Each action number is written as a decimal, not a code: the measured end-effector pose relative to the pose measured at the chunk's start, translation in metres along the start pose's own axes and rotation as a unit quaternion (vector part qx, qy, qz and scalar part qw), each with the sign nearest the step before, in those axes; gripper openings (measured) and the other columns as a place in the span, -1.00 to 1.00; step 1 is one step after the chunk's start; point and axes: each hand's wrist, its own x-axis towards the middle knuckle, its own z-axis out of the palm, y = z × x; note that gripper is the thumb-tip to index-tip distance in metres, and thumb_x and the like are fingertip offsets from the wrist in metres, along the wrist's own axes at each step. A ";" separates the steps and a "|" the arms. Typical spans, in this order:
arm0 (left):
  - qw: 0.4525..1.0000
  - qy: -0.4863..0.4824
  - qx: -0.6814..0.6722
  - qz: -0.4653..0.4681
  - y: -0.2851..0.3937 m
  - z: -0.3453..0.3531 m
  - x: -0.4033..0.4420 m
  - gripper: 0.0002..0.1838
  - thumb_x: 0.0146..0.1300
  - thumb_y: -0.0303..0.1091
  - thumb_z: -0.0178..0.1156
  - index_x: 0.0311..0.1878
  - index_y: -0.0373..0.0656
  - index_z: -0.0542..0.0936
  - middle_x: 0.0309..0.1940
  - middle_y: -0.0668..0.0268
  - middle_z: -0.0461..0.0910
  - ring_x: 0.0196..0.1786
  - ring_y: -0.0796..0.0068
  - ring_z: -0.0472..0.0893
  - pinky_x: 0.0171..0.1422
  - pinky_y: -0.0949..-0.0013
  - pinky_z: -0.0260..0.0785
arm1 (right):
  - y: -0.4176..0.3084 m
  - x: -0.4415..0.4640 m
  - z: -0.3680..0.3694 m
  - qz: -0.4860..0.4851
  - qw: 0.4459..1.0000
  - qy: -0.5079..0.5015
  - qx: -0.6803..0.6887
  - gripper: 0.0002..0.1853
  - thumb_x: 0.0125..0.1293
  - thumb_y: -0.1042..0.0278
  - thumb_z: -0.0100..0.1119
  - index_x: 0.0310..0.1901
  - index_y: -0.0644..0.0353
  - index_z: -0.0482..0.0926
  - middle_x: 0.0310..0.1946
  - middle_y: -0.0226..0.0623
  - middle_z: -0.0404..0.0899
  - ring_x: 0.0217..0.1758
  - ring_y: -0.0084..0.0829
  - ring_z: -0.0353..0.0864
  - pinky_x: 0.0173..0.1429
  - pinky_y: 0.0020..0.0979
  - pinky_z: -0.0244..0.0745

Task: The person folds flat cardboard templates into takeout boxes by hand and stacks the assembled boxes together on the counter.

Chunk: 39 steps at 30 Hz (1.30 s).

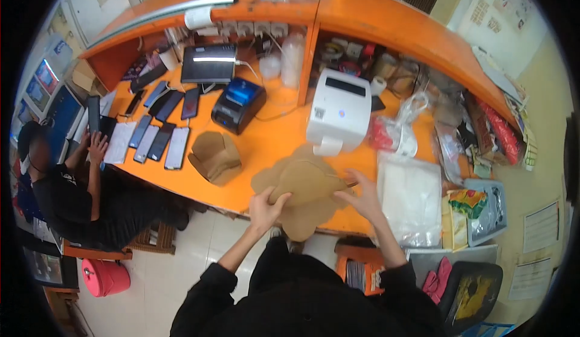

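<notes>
Brown lobed paper (311,183) between hands at tabletop's (279,136) near edge; raised flap's long axis roughly 8-to-2 o'clock. Left hand (264,211) pinches 8 o'clock edge. Right hand (365,199) curled at 3 o'clock edge, grip unconfirmed. Folded brown piece (215,159): 10 o'clock; white printer (339,110): 1 o'clock.

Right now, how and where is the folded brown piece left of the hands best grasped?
Probably pinch a raised wall of the folded brown piece, left hand coming from its right: the thin-looking walls stand around a hollow, and the black printer sits close beyond the far side.
</notes>
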 end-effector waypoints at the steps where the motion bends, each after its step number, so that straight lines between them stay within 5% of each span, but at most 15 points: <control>1: 0.999 0.018 -0.047 0.020 0.010 -0.011 -0.002 -0.69 0.10 -0.27 0.29 -0.18 -0.31 0.58 -0.41 0.14 0.65 -0.34 0.35 0.64 -0.26 0.40 0.45 | -0.007 -0.003 -0.023 -0.015 0.999 0.026 -0.038 -0.22 -0.12 0.22 0.49 0.16 0.28 0.35 0.08 -0.14 0.45 0.15 -0.28 0.42 0.19 -0.32 0.31; 4: 0.976 0.037 -0.209 0.054 0.030 -0.032 -0.004 -0.77 0.16 -0.39 0.25 -0.16 -0.32 0.57 -0.37 0.29 0.65 -0.33 0.59 0.60 -0.27 0.52 0.42 | -0.044 -0.009 -0.062 -0.133 0.977 0.119 -0.113 -0.26 -0.18 0.20 0.51 0.09 0.26 0.44 -0.04 -0.12 0.54 0.08 -0.30 0.51 0.15 -0.27 0.35; 7: 0.929 0.007 -0.370 0.015 0.039 -0.038 0.000 -0.82 0.24 -0.41 0.17 -0.15 -0.31 0.56 -0.31 0.36 0.62 -0.29 0.65 0.57 -0.18 0.52 0.43 | -0.065 -0.009 -0.056 -0.117 0.957 0.150 0.218 -0.26 -0.17 0.27 0.51 0.12 0.25 0.42 0.02 -0.14 0.51 0.08 -0.38 0.50 0.16 -0.30 0.34; 11: 0.898 -0.013 -0.440 -0.005 0.030 -0.026 0.004 -0.74 0.25 -0.35 0.16 -0.04 -0.27 0.51 -0.23 0.36 0.59 -0.16 0.62 0.53 0.00 0.42 0.37 | -0.093 -0.023 -0.055 -0.100 0.973 -0.052 0.200 -0.42 -0.09 0.35 0.44 0.03 0.23 0.49 -0.06 -0.29 0.55 0.04 -0.46 0.49 0.13 -0.35 0.37; 13: 0.938 0.185 -0.245 0.160 0.060 -0.024 0.010 -0.70 0.17 -0.36 0.20 -0.03 -0.22 0.51 -0.21 0.33 0.57 -0.08 0.55 0.52 0.07 0.38 0.31 | -0.109 -0.023 -0.062 -0.097 0.981 -0.098 0.136 -0.52 -0.07 0.42 0.38 -0.02 0.22 0.53 -0.11 -0.36 0.57 0.00 -0.46 0.51 0.07 -0.37 0.40; 15: 0.918 0.256 -0.009 0.303 0.086 -0.040 0.009 -0.65 0.06 -0.36 0.24 -0.04 -0.17 0.52 -0.18 0.32 0.55 -0.03 0.49 0.50 0.14 0.33 0.26 | -0.101 -0.023 -0.052 -0.276 0.955 -0.091 -0.065 -0.57 -0.13 0.50 0.31 -0.11 0.19 0.57 -0.15 -0.37 0.58 -0.04 -0.46 0.53 0.03 -0.38 0.40; 18: 0.850 0.092 0.273 0.441 0.084 -0.068 0.004 -0.56 -0.12 -0.35 0.26 -0.06 -0.10 0.55 -0.14 0.34 0.53 -0.02 0.42 0.48 0.18 0.29 0.22 | -0.094 -0.023 -0.030 -0.430 0.868 -0.028 -0.245 -0.64 -0.09 0.43 0.19 -0.14 0.15 0.58 -0.19 -0.38 0.57 -0.11 -0.46 0.53 -0.05 -0.39 0.39; 20: 0.817 -0.101 0.316 0.471 0.055 -0.061 0.003 -0.52 -0.21 -0.34 0.25 -0.07 -0.07 0.57 -0.13 0.37 0.54 -0.06 0.42 0.48 0.16 0.31 0.25 | -0.083 -0.027 -0.014 -0.465 0.839 0.015 -0.284 -0.67 -0.04 0.36 0.13 -0.15 0.14 0.57 -0.20 -0.38 0.56 -0.13 -0.45 0.52 -0.07 -0.38 0.38; 28: 0.810 -0.133 0.397 0.412 -0.059 0.002 -0.054 -0.39 -0.26 -0.24 0.26 0.02 -0.13 0.51 -0.06 0.40 0.43 -0.04 0.41 0.41 0.09 0.28 0.25 | 0.028 -0.085 0.090 -0.354 0.906 0.035 -0.230 -0.63 -0.06 0.42 0.12 -0.11 0.16 0.56 -0.16 -0.33 0.57 -0.09 -0.36 0.54 -0.04 -0.31 0.37; 34: 0.857 -0.187 0.327 0.351 -0.058 0.009 -0.045 -0.50 -0.14 -0.30 0.25 -0.01 -0.13 0.53 -0.18 0.38 0.43 -0.09 0.40 0.42 -0.04 0.32 0.26 | 0.034 -0.095 0.101 -0.173 0.971 0.023 -0.165 -0.60 -0.11 0.51 0.20 -0.11 0.18 0.56 -0.13 -0.24 0.57 -0.11 -0.28 0.56 -0.01 -0.30 0.40; 39: 0.910 -0.264 0.223 0.230 -0.042 0.010 -0.018 -0.73 0.00 -0.31 0.20 -0.19 -0.13 0.61 -0.35 0.33 0.47 -0.24 0.25 0.52 -0.21 0.20 0.39 | 0.027 -0.071 0.080 -0.036 0.993 -0.106 -0.043 -0.70 0.02 0.47 0.20 -0.14 0.24 0.58 -0.12 -0.18 0.57 -0.11 -0.17 0.55 0.01 -0.27 0.41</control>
